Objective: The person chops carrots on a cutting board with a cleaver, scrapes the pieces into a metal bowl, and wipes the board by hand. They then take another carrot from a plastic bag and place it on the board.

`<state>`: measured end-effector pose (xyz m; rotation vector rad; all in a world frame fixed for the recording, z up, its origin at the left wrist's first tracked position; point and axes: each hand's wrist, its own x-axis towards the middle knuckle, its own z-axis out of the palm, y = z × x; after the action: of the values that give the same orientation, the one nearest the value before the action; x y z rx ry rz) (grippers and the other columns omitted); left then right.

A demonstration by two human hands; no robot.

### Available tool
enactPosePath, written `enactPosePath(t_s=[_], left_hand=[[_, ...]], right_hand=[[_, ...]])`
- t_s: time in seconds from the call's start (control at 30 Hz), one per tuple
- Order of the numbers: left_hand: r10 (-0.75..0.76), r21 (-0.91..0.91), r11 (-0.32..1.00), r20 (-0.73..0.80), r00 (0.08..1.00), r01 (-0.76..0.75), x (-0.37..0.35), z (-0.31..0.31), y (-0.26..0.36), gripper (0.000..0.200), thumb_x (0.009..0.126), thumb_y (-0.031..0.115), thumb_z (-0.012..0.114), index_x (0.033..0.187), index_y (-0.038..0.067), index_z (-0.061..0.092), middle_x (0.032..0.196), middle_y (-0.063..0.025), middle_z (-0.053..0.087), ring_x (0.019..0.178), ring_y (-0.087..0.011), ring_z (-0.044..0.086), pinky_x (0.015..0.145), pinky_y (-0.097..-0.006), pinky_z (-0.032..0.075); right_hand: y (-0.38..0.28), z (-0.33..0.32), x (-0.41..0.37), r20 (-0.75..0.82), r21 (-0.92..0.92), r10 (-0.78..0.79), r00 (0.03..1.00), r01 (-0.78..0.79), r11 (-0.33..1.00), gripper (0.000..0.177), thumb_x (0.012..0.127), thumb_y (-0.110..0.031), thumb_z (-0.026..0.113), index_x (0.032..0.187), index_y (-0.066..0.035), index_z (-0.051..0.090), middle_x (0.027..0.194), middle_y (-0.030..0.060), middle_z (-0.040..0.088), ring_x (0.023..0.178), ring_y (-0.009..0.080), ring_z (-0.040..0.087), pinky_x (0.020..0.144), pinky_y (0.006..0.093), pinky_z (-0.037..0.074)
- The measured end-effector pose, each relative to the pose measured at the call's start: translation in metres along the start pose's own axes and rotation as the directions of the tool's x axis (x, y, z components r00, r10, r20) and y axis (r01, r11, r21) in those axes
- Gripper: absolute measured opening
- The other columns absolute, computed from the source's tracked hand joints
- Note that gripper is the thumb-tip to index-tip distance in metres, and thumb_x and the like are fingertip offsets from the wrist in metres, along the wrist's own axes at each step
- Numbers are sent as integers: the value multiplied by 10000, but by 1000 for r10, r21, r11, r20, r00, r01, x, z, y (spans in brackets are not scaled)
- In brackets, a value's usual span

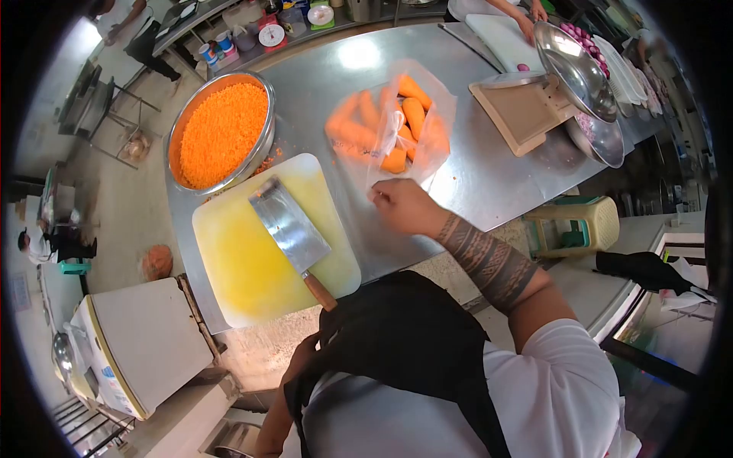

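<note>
My right hand (pixel 405 204) is closed at the near edge of a clear plastic bag (pixel 435 95), its fingers curled against the film. Inside the bag are several peeled carrots (pixel 413 116). My left hand (pixel 304 353) is low beside the black apron (pixel 397 336), its fingers hidden behind the cloth. A cleaver (pixel 290 229) with a wooden handle lies flat on a yellow-stained white cutting board (pixel 221 267), the handle pointing towards me. Beyond the board, a steel bowl (pixel 269 137) is heaped with finely chopped carrot (pixel 221 133).
Carrot bits lie on the steel table (pixel 489 183) between bowl and bag. A brown tray (pixel 511 114) and tilted steel bowls (pixel 573 69) stand at the right. Across the table, another person's hands (pixel 527 23) are near a white board (pixel 504 42) and red onions (pixel 588 47).
</note>
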<state>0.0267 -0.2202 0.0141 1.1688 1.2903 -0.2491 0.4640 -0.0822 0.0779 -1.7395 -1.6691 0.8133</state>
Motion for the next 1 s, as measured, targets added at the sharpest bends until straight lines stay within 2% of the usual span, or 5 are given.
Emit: enactPosePath(t_s=[0.1,0.3,0.53,0.73,1.0], left_hand=[[80,124,990,-94,992,-68,19,4,-32,575,931,237,683,1461,36,584,1350,-231,675,1270,-331,648,1079,-396,501],[225,370,916,-160,961,-153,4,3,-2,569,940,194,696,1463,11,563,1366,-259,654,1289,-400,620,1093,-454,495],[89,136,989,-196,976,-63,10,23,-43,544,949,221,704,1433,0,590,1349,-261,666,1276,-387,636,1069,-441,509],[-16,19,1000,-92,996,18,-3,27,-12,512,940,223,704,1395,1,625,1321,-264,681,1249,-391,652,1055,-435,517],[118,192,977,-154,981,-87,-2,-16,-37,547,926,228,731,1419,24,610,1349,-264,660,1275,-402,629,1082,-446,501]], right_hand=[[19,-35,16,-149,108,73,986,-57,993,262,967,-135,607,1131,37,718,1052,247,736,910,383,721,854,449,567],[81,-66,44,-332,-547,-104,938,-101,831,359,883,-118,641,1224,-8,648,1203,209,651,1142,417,617,991,530,504],[101,-62,12,-364,-172,365,857,-447,878,845,854,-76,683,1598,-68,282,1277,203,643,1249,437,601,1075,482,498],[131,-24,12,-368,269,366,854,-279,922,761,878,-3,620,1580,-43,329,1360,250,643,1256,392,639,1069,424,507],[97,-7,-33,-224,-85,367,903,-394,915,436,896,-165,648,1295,12,659,1183,294,704,1158,436,669,1004,466,524]])
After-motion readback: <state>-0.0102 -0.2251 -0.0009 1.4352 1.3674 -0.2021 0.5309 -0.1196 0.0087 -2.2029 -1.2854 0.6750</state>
